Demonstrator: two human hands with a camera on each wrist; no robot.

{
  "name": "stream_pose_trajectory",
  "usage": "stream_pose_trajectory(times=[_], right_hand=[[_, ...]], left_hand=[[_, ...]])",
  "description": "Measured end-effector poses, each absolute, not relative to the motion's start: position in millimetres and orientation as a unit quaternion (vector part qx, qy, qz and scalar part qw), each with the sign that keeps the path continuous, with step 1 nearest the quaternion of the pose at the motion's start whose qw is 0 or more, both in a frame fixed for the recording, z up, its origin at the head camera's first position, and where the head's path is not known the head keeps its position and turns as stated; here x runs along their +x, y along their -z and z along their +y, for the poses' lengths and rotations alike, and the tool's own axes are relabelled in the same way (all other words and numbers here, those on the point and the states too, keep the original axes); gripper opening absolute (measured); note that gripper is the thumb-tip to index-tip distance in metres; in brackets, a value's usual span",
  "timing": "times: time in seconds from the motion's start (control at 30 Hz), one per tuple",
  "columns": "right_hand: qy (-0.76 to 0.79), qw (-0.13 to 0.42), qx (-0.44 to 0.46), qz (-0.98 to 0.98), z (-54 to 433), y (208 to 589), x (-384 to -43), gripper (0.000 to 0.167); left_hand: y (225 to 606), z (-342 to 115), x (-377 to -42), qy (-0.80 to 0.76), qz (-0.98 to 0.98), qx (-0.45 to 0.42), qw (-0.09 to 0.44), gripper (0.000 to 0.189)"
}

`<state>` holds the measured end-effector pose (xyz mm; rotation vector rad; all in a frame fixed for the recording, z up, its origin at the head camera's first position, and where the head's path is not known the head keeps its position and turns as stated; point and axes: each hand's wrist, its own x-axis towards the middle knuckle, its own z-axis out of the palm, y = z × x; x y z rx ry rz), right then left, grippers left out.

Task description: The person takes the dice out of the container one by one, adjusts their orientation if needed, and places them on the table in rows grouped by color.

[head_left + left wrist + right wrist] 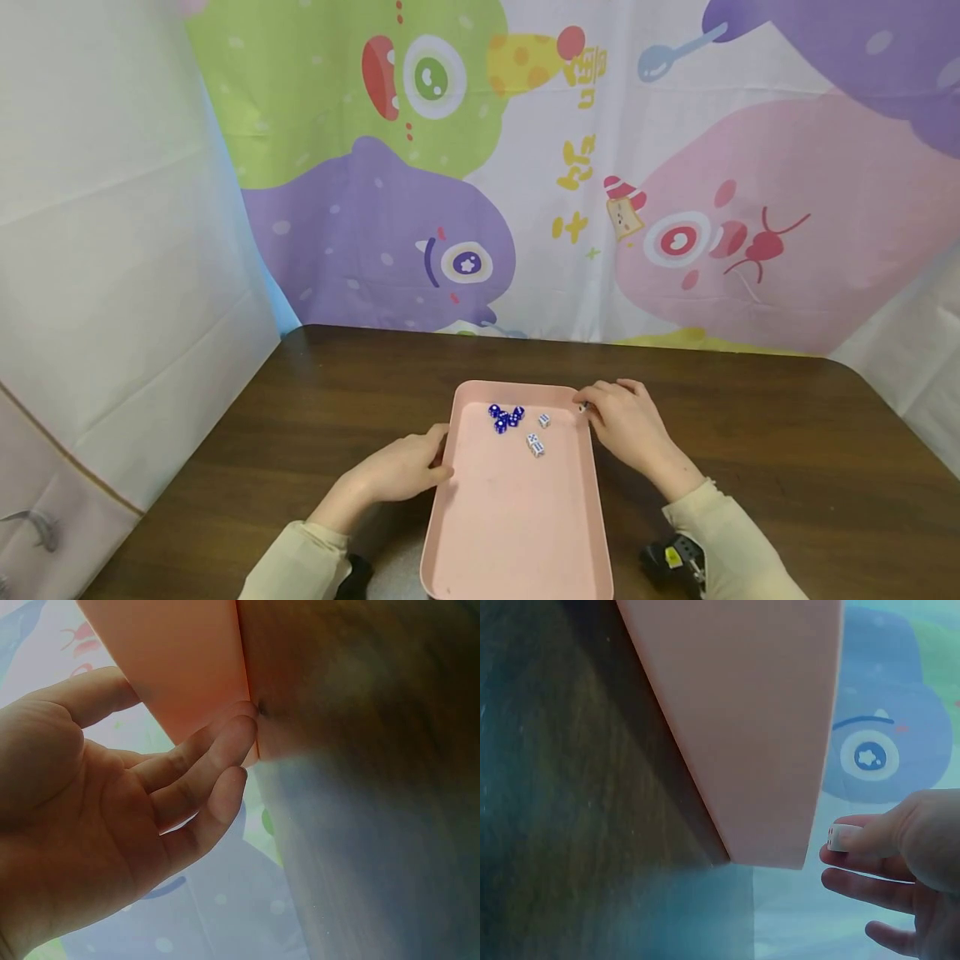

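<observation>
A pink rectangular tray (517, 525) lies on the table, its outer wall (180, 660) filling part of the left wrist view. My left hand (401, 467) holds the tray's left side, thumb at the rim and curled fingers against the outer wall. At the far right corner, my right hand (626, 421) pinches a white die (844, 837) between thumb and index finger, beside the rim. Several blue dice (506, 418) cluster inside the tray near its far end. To their right lies a single white die (544, 421), with two more white dice (535, 445) touching each other nearer to me.
The dark wooden table (750, 433) extends to both sides of the tray. A cartoon-printed curtain (540, 292) hangs along its far edge, and a plain white curtain (127, 208) hangs on the left. A black device (671, 558) is at my right wrist.
</observation>
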<state>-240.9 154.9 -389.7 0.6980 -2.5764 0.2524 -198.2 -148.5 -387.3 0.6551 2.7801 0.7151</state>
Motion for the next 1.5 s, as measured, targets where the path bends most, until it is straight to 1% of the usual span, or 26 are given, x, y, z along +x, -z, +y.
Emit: stream_pose_trajectory(times=[0.43,0.67,0.8,0.9,1.5], right_hand=[[-0.121,0.214,0.228,-0.942,165,393,-242,0.013],[-0.138,0.203,0.208,-0.947,173,392,-244,0.018],[-0.145,0.192,0.198,-0.950,180,392,-246,0.013],[-0.146,0.184,0.192,-0.953,185,392,-247,0.011],[-0.132,0.163,0.165,-0.964,207,395,-253,0.012]], left_hand=[[388,-150,-198,-0.243,0.939,0.222,0.098,0.051],[388,-151,-198,-0.244,0.939,0.219,0.099,0.051],[388,-150,-198,-0.243,0.940,0.220,0.098,0.051],[387,-149,-198,-0.243,0.939,0.222,0.098,0.051],[386,-149,-198,-0.245,0.940,0.212,0.105,0.054]])
